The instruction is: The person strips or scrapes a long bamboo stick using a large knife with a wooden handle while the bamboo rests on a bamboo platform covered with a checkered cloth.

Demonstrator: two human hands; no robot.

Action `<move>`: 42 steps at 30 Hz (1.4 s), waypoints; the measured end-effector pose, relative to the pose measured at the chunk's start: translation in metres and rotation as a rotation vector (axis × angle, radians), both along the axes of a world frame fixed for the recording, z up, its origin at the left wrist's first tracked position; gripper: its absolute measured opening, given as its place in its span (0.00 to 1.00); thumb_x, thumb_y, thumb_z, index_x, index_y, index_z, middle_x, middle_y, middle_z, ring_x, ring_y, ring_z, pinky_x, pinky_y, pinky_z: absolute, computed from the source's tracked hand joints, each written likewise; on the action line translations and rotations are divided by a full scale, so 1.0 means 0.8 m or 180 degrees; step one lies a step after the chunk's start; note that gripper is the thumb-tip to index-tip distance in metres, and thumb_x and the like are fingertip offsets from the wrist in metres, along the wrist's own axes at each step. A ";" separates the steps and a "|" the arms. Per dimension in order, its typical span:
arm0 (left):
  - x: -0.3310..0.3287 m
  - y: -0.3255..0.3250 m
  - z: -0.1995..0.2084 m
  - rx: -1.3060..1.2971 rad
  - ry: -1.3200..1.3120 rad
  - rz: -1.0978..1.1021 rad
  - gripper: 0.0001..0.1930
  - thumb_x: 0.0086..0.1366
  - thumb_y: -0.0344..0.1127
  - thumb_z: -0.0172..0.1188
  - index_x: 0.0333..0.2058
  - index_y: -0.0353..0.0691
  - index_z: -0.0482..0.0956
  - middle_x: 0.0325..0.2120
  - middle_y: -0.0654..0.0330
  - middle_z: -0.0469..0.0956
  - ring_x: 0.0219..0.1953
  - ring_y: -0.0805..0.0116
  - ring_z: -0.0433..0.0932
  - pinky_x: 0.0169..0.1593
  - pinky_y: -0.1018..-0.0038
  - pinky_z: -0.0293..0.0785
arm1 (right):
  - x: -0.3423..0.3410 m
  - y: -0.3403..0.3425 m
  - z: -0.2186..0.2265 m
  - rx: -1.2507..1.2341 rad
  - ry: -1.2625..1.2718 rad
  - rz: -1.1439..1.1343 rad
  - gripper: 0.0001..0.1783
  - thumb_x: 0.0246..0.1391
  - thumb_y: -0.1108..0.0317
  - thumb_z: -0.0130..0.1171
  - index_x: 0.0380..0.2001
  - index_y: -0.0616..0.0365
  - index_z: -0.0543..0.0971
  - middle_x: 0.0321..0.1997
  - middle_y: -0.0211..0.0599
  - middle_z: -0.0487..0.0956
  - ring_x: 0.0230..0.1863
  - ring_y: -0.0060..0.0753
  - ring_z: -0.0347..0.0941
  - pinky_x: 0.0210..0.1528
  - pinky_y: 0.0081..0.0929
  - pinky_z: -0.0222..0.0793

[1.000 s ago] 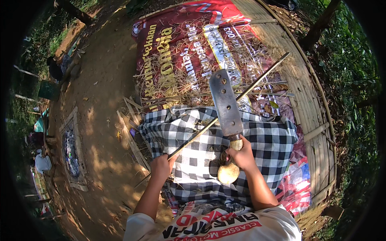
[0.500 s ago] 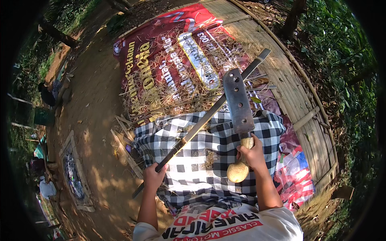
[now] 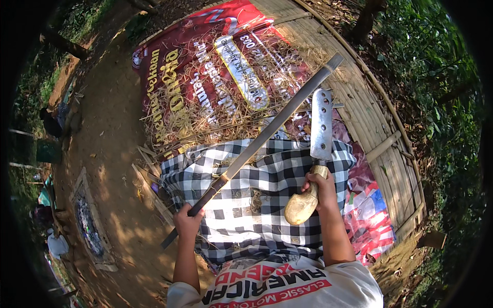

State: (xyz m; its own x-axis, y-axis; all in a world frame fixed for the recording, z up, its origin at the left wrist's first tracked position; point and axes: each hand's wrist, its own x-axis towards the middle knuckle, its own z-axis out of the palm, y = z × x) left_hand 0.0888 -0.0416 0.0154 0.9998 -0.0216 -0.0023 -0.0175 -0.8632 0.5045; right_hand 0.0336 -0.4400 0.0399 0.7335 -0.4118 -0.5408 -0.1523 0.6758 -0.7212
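My left hand (image 3: 188,222) is closed around the lower part of a long split bamboo strip (image 3: 277,122). The strip slants up to the far right, with a dark lower end and a node partway along. In my right hand (image 3: 322,189) is a broad knife (image 3: 322,126) with holes along its blade, gripped by its pale, curved wooden handle. Its blade points away from me, right of the strip and apart from it. A black-and-white checked cloth (image 3: 233,210) covers my lap beneath both hands.
Thin shavings lie over a red banner (image 3: 174,102) on a slatted bamboo platform (image 3: 372,120). A wood-framed patch of ash or debris (image 3: 87,226) is on the dirt at left. A person (image 3: 50,123) is at far left; plants (image 3: 431,61) grow at right.
The knife has moved right and turned, so its blade stands clear of the strip it overlapped before. My left hand and the strip have shifted slightly left.
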 end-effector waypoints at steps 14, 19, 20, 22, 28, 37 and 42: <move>0.002 0.002 0.000 0.0048 -0.0157 -0.0152 0.23 0.42 0.45 0.77 0.20 0.39 0.70 0.13 0.53 0.71 0.18 0.47 0.73 0.23 0.59 0.66 | 0.006 0.012 0.003 -0.0170 0.0043 -0.0157 0.11 0.46 0.79 0.55 0.34 0.65 0.66 0.23 0.40 0.72 0.18 0.33 0.71 0.22 0.32 0.74; 0.002 0.006 0.007 0.0091 0.0119 -0.0182 0.24 0.45 0.49 0.76 0.20 0.39 0.71 0.13 0.53 0.73 0.19 0.48 0.75 0.24 0.60 0.68 | 0.005 0.022 0.000 -0.0313 -0.0005 -0.0330 0.12 0.46 0.79 0.55 0.35 0.64 0.66 0.24 0.41 0.71 0.19 0.33 0.71 0.23 0.32 0.74; 0.004 0.008 0.009 0.0071 0.0170 -0.0231 0.24 0.45 0.50 0.76 0.20 0.39 0.71 0.13 0.53 0.73 0.19 0.48 0.75 0.25 0.60 0.68 | 0.004 0.024 -0.005 -0.0374 -0.0005 -0.0393 0.12 0.46 0.80 0.54 0.35 0.64 0.65 0.24 0.40 0.71 0.19 0.33 0.71 0.23 0.32 0.73; 0.008 0.011 0.019 -0.0052 0.0349 -0.0367 0.24 0.49 0.52 0.73 0.22 0.39 0.72 0.14 0.52 0.73 0.20 0.48 0.75 0.26 0.60 0.68 | 0.002 0.031 -0.005 -0.0483 -0.0030 -0.0533 0.13 0.46 0.80 0.54 0.36 0.64 0.65 0.24 0.40 0.71 0.19 0.33 0.71 0.23 0.32 0.73; 0.018 0.026 0.042 -0.0232 0.1209 -0.0734 0.19 0.57 0.50 0.67 0.29 0.39 0.75 0.16 0.50 0.73 0.22 0.46 0.74 0.27 0.60 0.68 | -0.003 0.033 -0.002 -0.0990 -0.0089 -0.0426 0.14 0.46 0.80 0.55 0.37 0.63 0.66 0.25 0.39 0.72 0.20 0.33 0.72 0.24 0.31 0.73; 0.006 0.030 0.036 -0.0081 0.0827 -0.0900 0.14 0.60 0.45 0.65 0.33 0.40 0.77 0.18 0.48 0.75 0.23 0.45 0.76 0.27 0.58 0.69 | 0.039 -0.047 0.045 -0.2313 0.0260 0.0987 0.12 0.45 0.82 0.59 0.34 0.64 0.70 0.23 0.34 0.75 0.18 0.25 0.73 0.19 0.25 0.70; -0.007 0.027 0.017 0.0012 0.0319 -0.0899 0.13 0.59 0.43 0.66 0.31 0.41 0.76 0.18 0.51 0.76 0.21 0.48 0.76 0.25 0.59 0.70 | 0.059 -0.064 0.064 -0.2648 0.0427 0.1179 0.17 0.45 0.82 0.59 0.40 0.65 0.70 0.21 0.32 0.74 0.17 0.24 0.72 0.19 0.24 0.68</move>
State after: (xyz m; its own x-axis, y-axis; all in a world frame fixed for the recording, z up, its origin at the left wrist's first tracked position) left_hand 0.0832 -0.0200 0.0287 0.9490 -0.2986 -0.1013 -0.2075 -0.8332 0.5126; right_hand 0.0810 -0.4913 0.0913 0.8487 -0.4574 -0.2656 -0.3730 -0.1615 -0.9137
